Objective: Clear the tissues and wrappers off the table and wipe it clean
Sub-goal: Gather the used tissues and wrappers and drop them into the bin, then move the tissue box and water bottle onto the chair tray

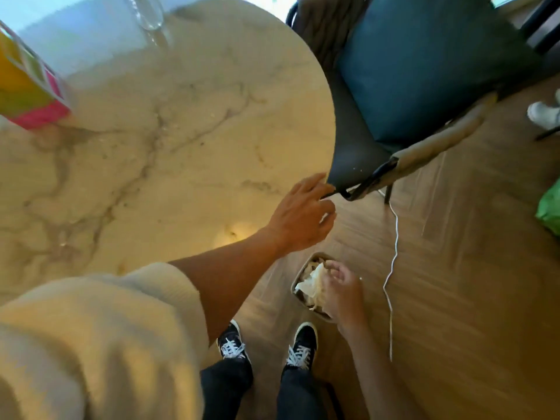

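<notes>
Left hand [298, 218]: fingers spread and relaxed, holding nothing, over the round marble counter [169, 147] at its right edge. Right hand [341, 291]: fingers curled round crumpled white tissues [310, 281], over a small bin [303, 286] on the floor near the feet.

I see round marble table [181, 147]: cushioned metal-frame chair [424, 71] right of it, small floor bin [298, 278] below its near-right edge.
</notes>
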Demonstrator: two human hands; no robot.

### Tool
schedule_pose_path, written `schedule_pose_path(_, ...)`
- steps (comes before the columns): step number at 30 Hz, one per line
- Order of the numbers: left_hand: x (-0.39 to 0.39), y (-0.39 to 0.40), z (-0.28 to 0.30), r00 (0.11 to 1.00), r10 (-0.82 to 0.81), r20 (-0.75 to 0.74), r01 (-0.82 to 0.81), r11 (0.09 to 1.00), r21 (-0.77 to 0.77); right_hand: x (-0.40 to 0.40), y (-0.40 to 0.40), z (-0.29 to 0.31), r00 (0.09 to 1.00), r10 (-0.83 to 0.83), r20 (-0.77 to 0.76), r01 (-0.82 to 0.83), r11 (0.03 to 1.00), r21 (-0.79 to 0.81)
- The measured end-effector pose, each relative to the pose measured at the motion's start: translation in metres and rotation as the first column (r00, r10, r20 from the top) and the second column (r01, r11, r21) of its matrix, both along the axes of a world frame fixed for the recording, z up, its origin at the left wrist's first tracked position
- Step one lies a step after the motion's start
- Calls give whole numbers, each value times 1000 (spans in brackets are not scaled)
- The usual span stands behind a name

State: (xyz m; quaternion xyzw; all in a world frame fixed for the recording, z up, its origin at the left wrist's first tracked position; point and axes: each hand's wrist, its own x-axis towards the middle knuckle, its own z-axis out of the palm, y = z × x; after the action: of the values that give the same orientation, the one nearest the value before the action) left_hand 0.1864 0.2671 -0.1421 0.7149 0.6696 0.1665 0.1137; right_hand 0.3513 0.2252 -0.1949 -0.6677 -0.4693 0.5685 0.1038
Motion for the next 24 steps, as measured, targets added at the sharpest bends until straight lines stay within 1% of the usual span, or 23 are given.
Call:
schedule_pose_path(3, -6, -40, 16, 998, 40, 54, -42, 998, 41, -21, -7, 55, 999, 5, -54, 1, 994, 109)
schedule_pose_path(5, -17, -74, 31, 980, 102, 171, -116, 991, 69, -33, -17, 84, 995, 19, -96, -5, 989, 148)
schedule_pose_path(8, -42, -136, 51, 914, 233, 331, -279, 955, 99, -54, -37, 112, 987, 112, -116, -86, 974, 211)
schedule_pose_path(11, -74, -200, 62, 811, 413, 414, -467, 884, 33, -81, -61, 131, 975, 179, -129, -150, 966, 208)
schedule_pose_path(13, -99, -232, 70, 708, 534, 462, -584, 811, -41, -102, -72, 140, 967, 209, -145, -180, 965, 191)
schedule_pose_path(15, -124, -256, 83, 614, 614, 496, -665, 741, -93, -125, -78, 150, 956, 249, -157, -217, 956, 195)
schedule_pose_path(18, -157, -283, 99, 527, 670, 523, -742, 663, -103, -161, -85, 161, 934, 312, -172, -279, 941, 191)
schedule_pose_path(21, -183, -298, 108, 430, 718, 548, -797, 586, -143, -195, -90, 168, 901, 394, -182, -358, 912, 200)
schedule_pose_path(24, -205, -306, 116, 354, 724, 592, -818, 547, -179, -231, -90, 175, 863, 478, -167, -443, 872, 209)
